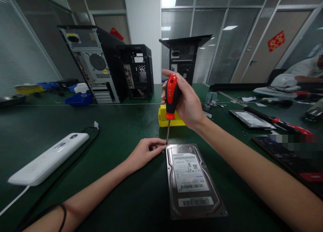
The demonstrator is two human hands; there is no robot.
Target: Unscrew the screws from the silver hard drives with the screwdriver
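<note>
A silver hard drive [189, 178] with white labels lies flat on the green table in front of me. My right hand [188, 102] grips a red and black screwdriver [172, 94], held nearly upright. Its metal shaft points down at the drive's far left corner. Close beside that tip, my left hand [148, 149] has its thumb and forefinger pinched together at the corner. Whatever sits between those fingertips is too small to make out. Behind the screwdriver stands a yellow object [163, 117], partly covered by my right hand.
A white power strip [50, 158] with cables lies at the left. Computer cases [111, 57] stand at the back, near a blue bin [78, 99]. On the right are a second hard drive [252, 119], another screwdriver [285, 124] and a dark board [282, 154]. A person sits far right.
</note>
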